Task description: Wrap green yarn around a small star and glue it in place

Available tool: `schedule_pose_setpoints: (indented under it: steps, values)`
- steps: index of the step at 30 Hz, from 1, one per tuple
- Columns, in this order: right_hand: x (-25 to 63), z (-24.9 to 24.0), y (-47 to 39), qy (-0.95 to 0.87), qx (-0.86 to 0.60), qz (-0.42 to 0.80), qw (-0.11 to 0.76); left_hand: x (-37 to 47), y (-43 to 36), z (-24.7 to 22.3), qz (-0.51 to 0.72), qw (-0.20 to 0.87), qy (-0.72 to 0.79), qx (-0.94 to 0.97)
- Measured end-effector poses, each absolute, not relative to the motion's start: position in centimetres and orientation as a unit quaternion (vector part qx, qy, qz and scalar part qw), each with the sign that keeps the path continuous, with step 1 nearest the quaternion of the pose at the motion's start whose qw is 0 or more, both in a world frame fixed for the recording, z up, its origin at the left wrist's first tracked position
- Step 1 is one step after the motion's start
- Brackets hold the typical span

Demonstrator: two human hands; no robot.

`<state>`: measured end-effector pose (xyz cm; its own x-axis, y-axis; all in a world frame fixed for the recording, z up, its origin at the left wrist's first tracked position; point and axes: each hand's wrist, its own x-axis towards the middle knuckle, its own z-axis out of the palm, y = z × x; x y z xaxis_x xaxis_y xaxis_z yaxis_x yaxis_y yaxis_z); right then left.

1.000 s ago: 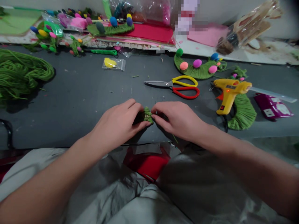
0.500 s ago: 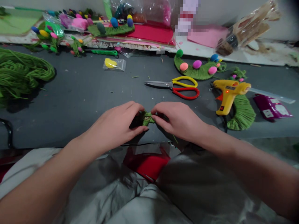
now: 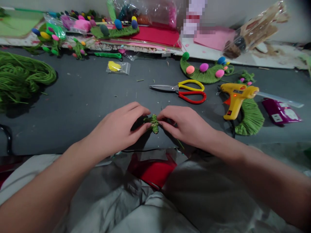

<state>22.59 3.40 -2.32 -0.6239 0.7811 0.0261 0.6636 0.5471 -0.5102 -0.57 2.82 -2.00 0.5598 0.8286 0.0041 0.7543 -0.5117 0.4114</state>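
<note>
Between my two hands is a small green yarn-wrapped piece (image 3: 155, 124), knobbly and roughly star-shaped. My left hand (image 3: 123, 123) has its thumb and index finger at the left side of this piece, gripping one of its points. On the opposite side, my right hand (image 3: 182, 121) pinches it between thumb and fingertips. A thin green strand hangs below the right fingers. Beyond the hands lie scissors (image 3: 167, 87) with one yellow and one red handle, blades pointing left.
At right, a yellow glue gun (image 3: 233, 100) with its light on rests against a green yarn-wrapped crescent (image 3: 251, 118), near a purple packet (image 3: 279, 111). Green yarn (image 3: 24, 77) is heaped at left. A decorated crescent (image 3: 204, 72) and a small yellow-filled bag (image 3: 118, 67) lie farther back.
The green yarn-wrapped piece has turned between my fingers and now shows narrower. My left fingers have shifted slightly left, with the thumb higher. My right hand has hardly moved.
</note>
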Motion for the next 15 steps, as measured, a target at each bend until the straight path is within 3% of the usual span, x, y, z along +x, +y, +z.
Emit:
schedule_pose_setpoints:
  steps: [15]
  values:
    - [22.4,-2.5,3.3,-0.877,-0.403,0.228,0.125,0.8,3.3,-2.4,0.069,0.163,0.496,0.85]
